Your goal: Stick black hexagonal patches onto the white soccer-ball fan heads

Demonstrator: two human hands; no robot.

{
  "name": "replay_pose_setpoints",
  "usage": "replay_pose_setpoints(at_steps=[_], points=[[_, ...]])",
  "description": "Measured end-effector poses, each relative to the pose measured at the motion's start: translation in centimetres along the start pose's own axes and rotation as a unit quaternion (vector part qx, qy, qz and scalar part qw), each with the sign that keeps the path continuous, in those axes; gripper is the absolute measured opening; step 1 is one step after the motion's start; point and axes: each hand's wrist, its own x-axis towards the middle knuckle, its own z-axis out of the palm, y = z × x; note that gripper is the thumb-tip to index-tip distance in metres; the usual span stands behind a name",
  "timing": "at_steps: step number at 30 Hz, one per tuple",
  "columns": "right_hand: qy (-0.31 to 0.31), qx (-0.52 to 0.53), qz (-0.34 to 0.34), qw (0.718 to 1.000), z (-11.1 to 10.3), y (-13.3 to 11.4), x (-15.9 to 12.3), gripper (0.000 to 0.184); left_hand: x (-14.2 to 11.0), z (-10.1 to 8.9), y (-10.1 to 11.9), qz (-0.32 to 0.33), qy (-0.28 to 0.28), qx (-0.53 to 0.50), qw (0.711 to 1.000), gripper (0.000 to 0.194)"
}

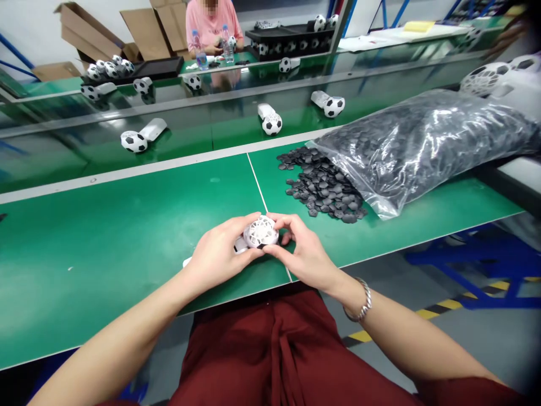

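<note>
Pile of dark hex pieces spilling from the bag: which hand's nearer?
Right. The right hand sits just below and left of the pile of dark pieces, apart from it; the left hand is farther left, both holding the white ball shell.

White plastic ball shell [261, 231], matt green tabletop [127, 225], glossy clear plastic bag [422, 141], matt dark plastic pieces [321, 186]

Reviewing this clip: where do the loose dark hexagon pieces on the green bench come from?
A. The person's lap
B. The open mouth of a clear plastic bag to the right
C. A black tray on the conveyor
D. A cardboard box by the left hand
B: the dark hexagon pieces spill onto the green bench straight from the open end of the clear plastic bag, which is packed with the same pieces.
</note>
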Motion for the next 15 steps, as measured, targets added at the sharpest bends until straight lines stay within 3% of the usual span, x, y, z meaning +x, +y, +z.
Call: replay_pose_setpoints(at_steps=[2,4,7,10,15], points=[[-0.012,-0.040,-0.023,0.999,-1.4,0.4,0.6,0.017,-0.1,0.0,0.0,-0.007,-0.003,0.005,1.000,0.057],[0.022,-0.150,-0.051,0.987,-3.3,1.3,1.2,0.006,-0.2,0.1,0.0,-0.015,-0.003,0.009,1.000,0.058],[0.062,-0.361,-0.057,0.929,-5.9,2.9,1.6,0.008,-0.2,0.1,-0.2,-0.015,-0.005,0.007,1.000,0.059],[0.009,-0.475,-0.077,0.877,-7.1,3.9,1.4,0.009,0.1,-0.2,-0.7,0.022,-0.023,0.007,0.999,0.059],[-0.061,-0.569,-0.154,0.806,-7.5,3.9,1.4,0.018,0.8,-0.8,-1.0,0.101,-0.059,0.048,0.992,0.058]])
